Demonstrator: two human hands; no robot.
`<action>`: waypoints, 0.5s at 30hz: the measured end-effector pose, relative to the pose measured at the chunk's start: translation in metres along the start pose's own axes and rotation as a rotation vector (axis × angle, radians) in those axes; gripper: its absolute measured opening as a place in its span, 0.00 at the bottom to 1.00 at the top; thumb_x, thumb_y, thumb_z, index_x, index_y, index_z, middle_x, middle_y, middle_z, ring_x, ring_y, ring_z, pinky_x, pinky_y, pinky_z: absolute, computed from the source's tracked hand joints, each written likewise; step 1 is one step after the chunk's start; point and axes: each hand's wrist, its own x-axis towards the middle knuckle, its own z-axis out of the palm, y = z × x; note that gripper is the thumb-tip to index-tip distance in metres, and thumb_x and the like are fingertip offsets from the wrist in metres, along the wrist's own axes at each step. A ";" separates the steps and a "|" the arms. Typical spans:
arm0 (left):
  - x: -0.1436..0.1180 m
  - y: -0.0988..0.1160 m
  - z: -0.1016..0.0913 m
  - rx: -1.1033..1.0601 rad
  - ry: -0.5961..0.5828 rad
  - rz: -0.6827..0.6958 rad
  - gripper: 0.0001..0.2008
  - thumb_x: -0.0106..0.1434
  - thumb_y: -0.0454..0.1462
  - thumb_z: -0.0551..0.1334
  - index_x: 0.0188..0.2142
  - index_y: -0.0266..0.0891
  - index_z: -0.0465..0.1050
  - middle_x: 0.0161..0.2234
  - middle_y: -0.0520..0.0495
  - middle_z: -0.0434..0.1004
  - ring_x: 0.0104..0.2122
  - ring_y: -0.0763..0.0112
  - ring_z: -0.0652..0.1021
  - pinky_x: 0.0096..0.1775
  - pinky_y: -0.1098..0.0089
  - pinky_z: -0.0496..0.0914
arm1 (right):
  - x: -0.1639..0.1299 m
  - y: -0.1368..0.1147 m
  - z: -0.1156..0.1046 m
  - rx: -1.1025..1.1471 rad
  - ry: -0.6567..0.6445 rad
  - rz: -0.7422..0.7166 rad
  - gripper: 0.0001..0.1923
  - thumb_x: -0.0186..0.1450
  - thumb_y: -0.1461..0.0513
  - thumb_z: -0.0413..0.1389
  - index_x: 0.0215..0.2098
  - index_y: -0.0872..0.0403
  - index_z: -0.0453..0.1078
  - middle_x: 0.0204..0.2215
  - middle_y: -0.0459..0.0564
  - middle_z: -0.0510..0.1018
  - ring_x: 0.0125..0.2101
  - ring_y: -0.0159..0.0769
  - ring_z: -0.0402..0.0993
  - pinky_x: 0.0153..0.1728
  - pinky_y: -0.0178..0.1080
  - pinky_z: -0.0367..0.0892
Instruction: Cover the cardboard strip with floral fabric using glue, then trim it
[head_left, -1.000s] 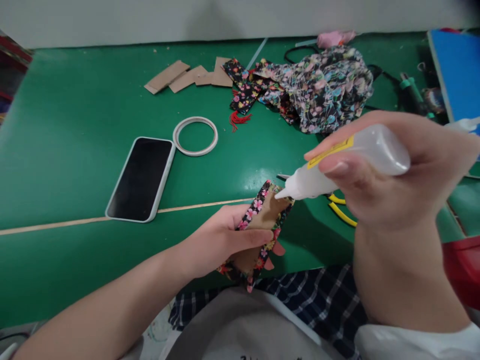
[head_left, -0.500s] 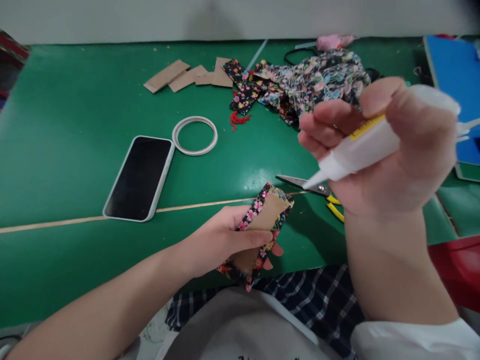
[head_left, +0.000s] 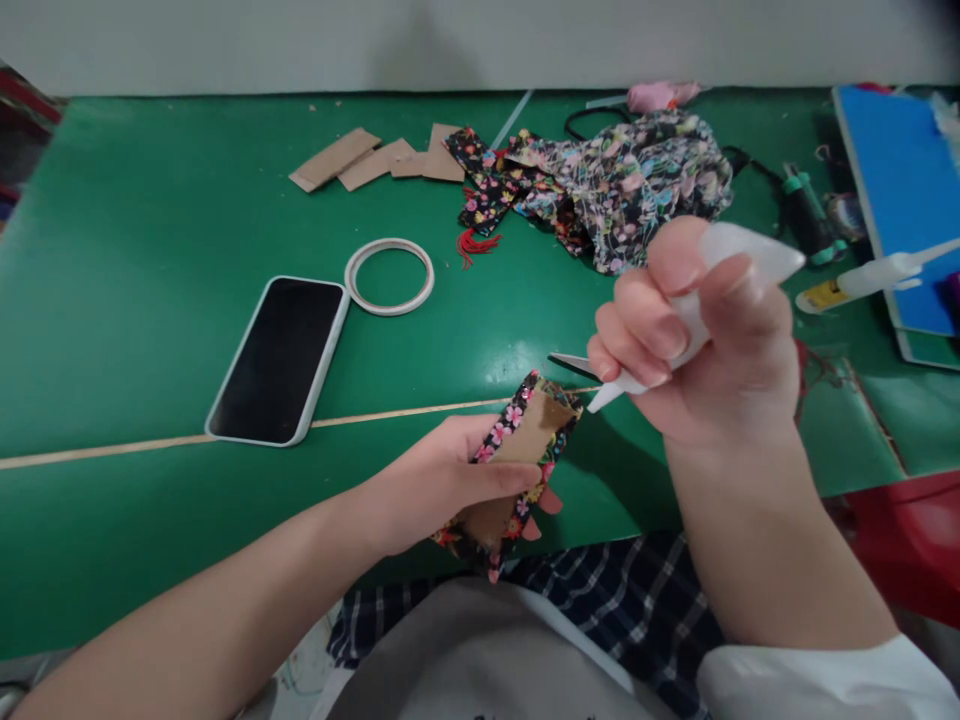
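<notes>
Standing behind the green tabletop (head_left: 135, 230): a grey wall (head_left: 225, 45).

Torso: grey garment front (head_left: 547, 670), plain, rounded over the body; dark lettering (head_left: 491, 717) cut off at the lower picture edge, unreadable. White strip (head_left: 586, 645) runs slantwise along the grey, on the right side. Lower body: plaid cloth (head_left: 622, 600), dark navy, thin white lines crossing in squares, softly folded; type of garment cannot be determined. Right arm: white sleeve (head_left: 825, 680), loose, unpatterned, edge wide around the arm. Left hand (head_left: 457, 475) and right hand (head_left: 712, 350) bare; right thumbnail short, rounded
</notes>
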 end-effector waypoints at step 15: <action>0.000 0.000 0.001 0.015 -0.002 -0.001 0.05 0.58 0.36 0.64 0.32 0.36 0.71 0.29 0.49 0.80 0.24 0.74 0.77 0.25 0.76 0.70 | -0.002 0.012 0.011 -0.112 0.136 -0.057 0.12 0.53 0.53 0.63 0.23 0.51 0.68 0.14 0.37 0.69 0.14 0.24 0.64 0.19 0.33 0.65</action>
